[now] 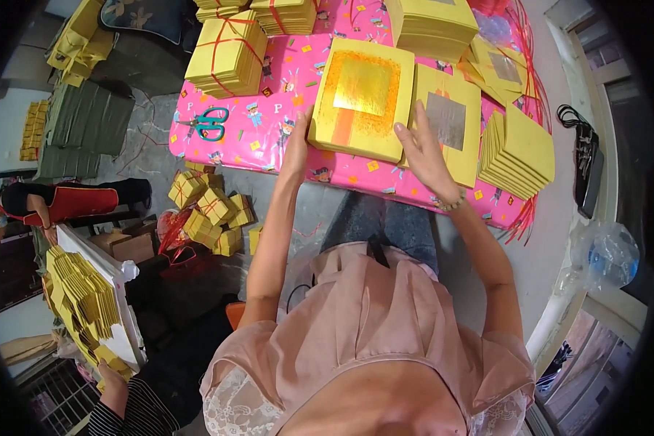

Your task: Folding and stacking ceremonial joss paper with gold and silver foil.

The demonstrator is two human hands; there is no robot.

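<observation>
Between my two hands is a thick stack of yellow joss paper (328,131), its top sheet bearing a shiny gold square with an orange speckled border. My left hand (298,145) lies along the stack's left edge, fingers pointing away from me. Against its right edge presses my right hand (423,149), thumb at the near right corner and fingers stretched along the side. Just to the right, partly under that hand, lies another pile of yellow paper (466,158) with a silver-grey square. A fanned pile of folded yellow paper (516,152) sits further right.
A pink patterned cloth (269,145) covers the table. Green-handled scissors (209,124) lie at its left. Tied bundles (229,54) and a tall stack (432,29) stand behind. Red strings (534,87) hang at right. Small bundles (211,211) pile on the floor; other people handle yellow paper (87,301) at left.
</observation>
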